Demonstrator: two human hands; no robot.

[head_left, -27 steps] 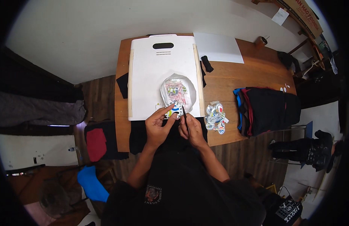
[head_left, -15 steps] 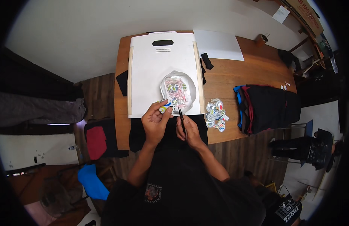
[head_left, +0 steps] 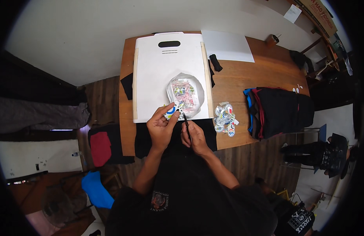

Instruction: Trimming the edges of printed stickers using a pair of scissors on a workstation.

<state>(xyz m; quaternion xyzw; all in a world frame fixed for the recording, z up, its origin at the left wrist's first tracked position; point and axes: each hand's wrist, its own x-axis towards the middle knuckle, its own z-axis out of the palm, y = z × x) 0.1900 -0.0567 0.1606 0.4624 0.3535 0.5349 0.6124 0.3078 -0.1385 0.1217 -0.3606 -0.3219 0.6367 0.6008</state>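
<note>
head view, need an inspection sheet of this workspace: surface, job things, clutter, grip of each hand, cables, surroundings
surface: wooden table, a white board lying on it
job things: patterned piece and thin dark tool, both in hand; white open container with paper scraps inside; pile of printed pieces right of the board
clutter: folded clothes, rolled black item, white sheet, brown cup
grips: left hand holds the patterned piece; right hand holds the tool
cables: nothing seen that is clearly a cable
surroundings: pale wall, plank floor, blue cloth at lower left
</note>
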